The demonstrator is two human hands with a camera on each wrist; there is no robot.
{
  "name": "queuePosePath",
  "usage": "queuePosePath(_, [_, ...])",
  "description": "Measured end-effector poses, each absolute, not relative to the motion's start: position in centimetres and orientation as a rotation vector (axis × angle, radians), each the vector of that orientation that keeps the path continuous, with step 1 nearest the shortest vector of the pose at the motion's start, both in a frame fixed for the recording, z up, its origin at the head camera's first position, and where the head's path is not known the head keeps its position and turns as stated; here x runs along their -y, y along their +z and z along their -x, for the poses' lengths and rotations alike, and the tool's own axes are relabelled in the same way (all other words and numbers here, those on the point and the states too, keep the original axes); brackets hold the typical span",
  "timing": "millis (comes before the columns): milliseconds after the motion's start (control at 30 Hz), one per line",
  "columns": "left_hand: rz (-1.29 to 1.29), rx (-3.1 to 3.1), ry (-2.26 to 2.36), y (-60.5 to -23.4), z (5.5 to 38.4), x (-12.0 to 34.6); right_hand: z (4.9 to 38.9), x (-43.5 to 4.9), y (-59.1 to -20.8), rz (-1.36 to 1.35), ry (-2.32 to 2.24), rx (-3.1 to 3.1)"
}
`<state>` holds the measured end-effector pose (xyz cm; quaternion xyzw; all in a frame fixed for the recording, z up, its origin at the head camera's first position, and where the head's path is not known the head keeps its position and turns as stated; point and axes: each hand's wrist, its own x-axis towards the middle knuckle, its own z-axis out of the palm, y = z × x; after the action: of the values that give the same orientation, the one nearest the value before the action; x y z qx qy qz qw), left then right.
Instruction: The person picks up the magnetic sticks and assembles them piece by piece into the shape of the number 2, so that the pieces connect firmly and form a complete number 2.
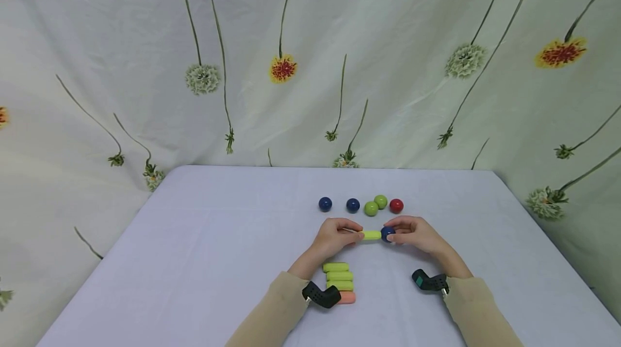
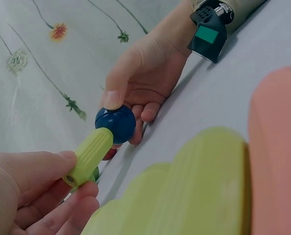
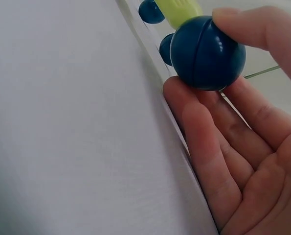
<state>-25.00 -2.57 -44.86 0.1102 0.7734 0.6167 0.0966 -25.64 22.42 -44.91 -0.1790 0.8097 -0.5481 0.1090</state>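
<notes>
Head view: left hand (image 1: 337,233) pinches yellow stick (image 1: 372,235); right hand (image 1: 415,233) pinches blue ball (image 1: 386,233) touching its right end.

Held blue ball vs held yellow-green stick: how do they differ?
The blue ball is round and smooth with a seam; the yellow-green stick is elongated and ridged lengthwise. The right grip holds the ball, the left grip the stick. Shared: they touch, stick's end against ball.

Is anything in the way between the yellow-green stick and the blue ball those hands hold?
Nothing visible: the yellow-green stick in the left hand touches the blue ball in the right hand.
</notes>
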Motion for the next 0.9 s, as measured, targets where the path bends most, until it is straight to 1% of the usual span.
queuePosePath(600, [-0.366,-2.336,1.808,-44.94,25.15,2.65,25.52,-22.39,-44.89,0.541,-1.606,-2.438])
queuePosePath(900, [-0.372,-2.360,1.791,-44.56,25.35,3.12,25.52,-22.38,-44.90,0.503,-1.575,-2.504])
